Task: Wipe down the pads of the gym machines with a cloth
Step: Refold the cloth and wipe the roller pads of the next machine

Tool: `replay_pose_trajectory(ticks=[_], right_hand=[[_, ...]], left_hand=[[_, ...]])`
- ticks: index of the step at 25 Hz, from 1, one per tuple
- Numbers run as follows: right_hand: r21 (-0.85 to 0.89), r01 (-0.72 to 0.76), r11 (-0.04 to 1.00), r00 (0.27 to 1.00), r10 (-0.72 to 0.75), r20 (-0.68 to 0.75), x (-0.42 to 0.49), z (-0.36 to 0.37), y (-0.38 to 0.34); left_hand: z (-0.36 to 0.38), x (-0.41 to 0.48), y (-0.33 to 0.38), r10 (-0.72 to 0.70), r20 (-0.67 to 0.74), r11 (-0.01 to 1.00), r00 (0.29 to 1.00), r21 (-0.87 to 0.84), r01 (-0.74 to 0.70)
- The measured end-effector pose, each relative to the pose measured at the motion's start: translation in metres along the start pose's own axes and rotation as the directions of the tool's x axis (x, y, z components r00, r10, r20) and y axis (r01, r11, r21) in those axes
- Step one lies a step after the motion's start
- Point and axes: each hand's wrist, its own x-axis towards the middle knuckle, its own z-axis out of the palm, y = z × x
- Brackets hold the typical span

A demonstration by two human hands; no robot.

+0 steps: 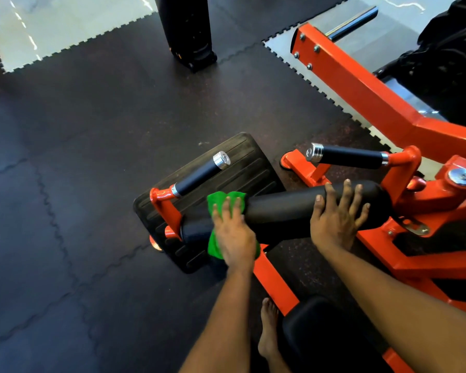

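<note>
A long black roller pad lies across the orange machine frame. My left hand presses a green cloth onto the pad's left part, with the cloth wrapped over the top and hanging down the near side. My right hand rests flat on the pad's right part, fingers spread, holding nothing. A black seat pad sits near the bottom, partly hidden by my right forearm.
Two black handle grips with chrome ends stick out beyond the roller. A ribbed black footplate lies under them. My bare foot stands on the dark rubber floor mats. A black post stands at the back.
</note>
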Motion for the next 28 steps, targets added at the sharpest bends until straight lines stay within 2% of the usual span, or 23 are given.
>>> replay_pose_trajectory(ticks=[2, 4, 5, 7, 13, 15, 19, 22, 24, 26, 28], right_hand=[[-0.007, 0.01, 1.0, 1.0, -0.01, 0.001, -0.001, 0.0, 0.0], [-0.023, 0.011, 1.0, 1.0, -0.011, 0.004, -0.001, -0.001, 0.0], [-0.019, 0.011, 1.0, 1.0, -0.011, 0.012, 0.0, -0.002, 0.0], [-0.014, 0.007, 1.0, 1.0, -0.006, 0.03, -0.001, -0.003, 0.001], [0.001, 0.038, 0.999, 0.997, -0.038, 0.06, -0.005, -0.012, 0.003], [0.005, 0.044, 0.999, 0.998, -0.045, 0.038, -0.025, -0.012, 0.015], [0.056, 0.086, 0.995, 0.995, -0.083, -0.046, -0.07, -0.007, 0.043], [0.121, 0.06, 0.991, 0.997, -0.054, -0.054, -0.062, -0.013, 0.038], [0.102, 0.034, 0.994, 0.999, -0.03, -0.039, -0.057, -0.016, 0.03], [0.07, 0.018, 0.997, 1.0, -0.017, -0.017, -0.058, -0.015, 0.027], [0.039, 0.02, 0.999, 1.0, -0.02, -0.012, -0.058, -0.017, 0.028]], left_hand=[[0.004, -0.009, 0.002, 0.18, 0.046, 0.983, 0.983, 0.022, -0.181], [-0.007, -0.007, -0.026, 0.278, 0.09, 0.954, 0.956, 0.094, -0.286], [-0.017, -0.006, -0.043, 0.261, 0.096, 0.953, 0.96, 0.133, -0.273], [-0.036, -0.002, -0.072, 0.135, 0.065, 0.976, 0.989, 0.162, -0.144], [-0.053, 0.024, -0.084, -0.04, 0.122, 0.998, 0.992, 0.062, 0.032], [-0.06, 0.03, -0.086, -0.064, 0.142, 0.997, 0.988, 0.054, 0.057], [-0.066, 0.034, -0.092, -0.011, 0.151, 1.0, 0.989, 0.026, 0.007], [-0.049, 0.025, -0.075, -0.097, 0.029, 0.995, 0.995, 0.008, 0.097], [-0.028, 0.011, -0.038, -0.06, -0.011, 0.998, 0.998, -0.004, 0.06], [-0.004, -0.009, 0.006, 0.048, 0.019, 0.997, 0.999, -0.059, -0.047], [0.007, -0.024, 0.021, 0.186, 0.078, 0.981, 0.979, -0.072, -0.181]])
